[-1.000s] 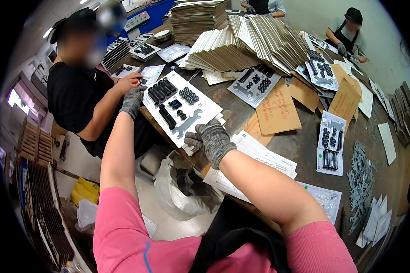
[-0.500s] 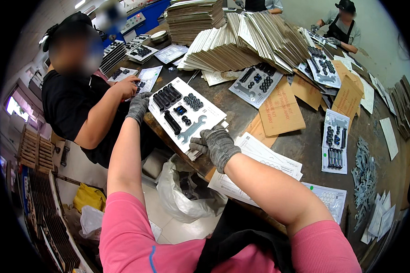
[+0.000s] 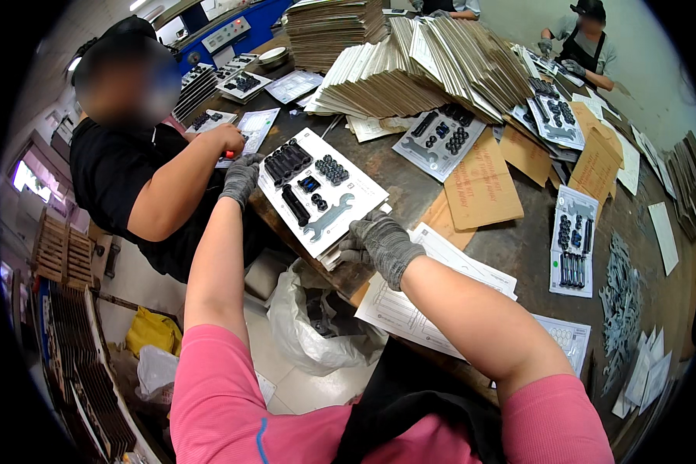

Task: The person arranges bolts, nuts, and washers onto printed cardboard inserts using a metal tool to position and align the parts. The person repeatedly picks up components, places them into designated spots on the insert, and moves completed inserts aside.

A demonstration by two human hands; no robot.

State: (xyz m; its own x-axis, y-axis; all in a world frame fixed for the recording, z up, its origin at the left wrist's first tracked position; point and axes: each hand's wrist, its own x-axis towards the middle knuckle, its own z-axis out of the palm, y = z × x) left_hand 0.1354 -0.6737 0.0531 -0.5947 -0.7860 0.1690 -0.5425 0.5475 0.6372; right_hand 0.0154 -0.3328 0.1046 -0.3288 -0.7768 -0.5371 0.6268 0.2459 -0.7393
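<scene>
in the head view, one card stack (image 3: 369, 192) sits toward eleven o'clock, one wrench (image 3: 329, 218) on top. steadying it seems the step; next calls for keeping it flat. two hands touch it: left hand (image 3: 242, 179) at its nine, right hand (image 3: 385, 246) at its four, fingers half bent. can't tell if either grips.

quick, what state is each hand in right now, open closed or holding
Left hand: partly curled at the card stack's left edge; grip cannot be told.
Right hand: fingers bent at its near right corner; grip cannot be told.
</scene>
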